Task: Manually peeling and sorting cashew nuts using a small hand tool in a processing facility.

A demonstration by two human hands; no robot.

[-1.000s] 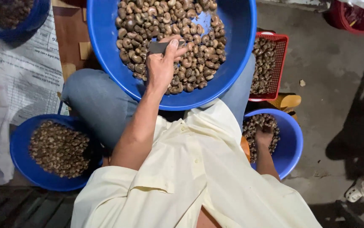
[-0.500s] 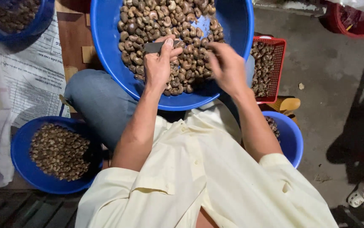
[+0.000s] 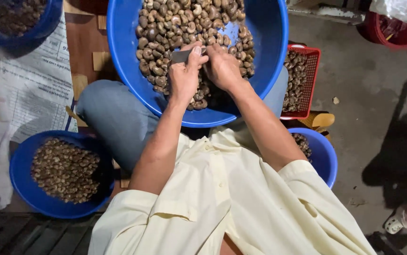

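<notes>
Nuts (image 3: 165, 28), brown and shelled-looking, fill the big blue basin (image 3: 265, 28) resting across the person's lap. Nearest, the pale yellow shirt (image 3: 222, 203) fills the lower view. Near left on the floor sits a smaller blue bowl (image 3: 21, 182) of lighter kernels, with another blue bowl (image 3: 324, 156) near right, placed within arm's reach on either side. Over the basin, the left hand (image 3: 184, 75) is closed on a flat grey blade (image 3: 182, 55), thumb pressing its top. The right hand (image 3: 222, 66) touches it, fingers curled together, apparently pinching a nut against the blade, though the nut itself is hidden. Right of the basin stands a red basket (image 3: 312, 71) with more nuts. Far left, another blue tub (image 3: 47, 21) sits on printed paper (image 3: 33, 89).
</notes>
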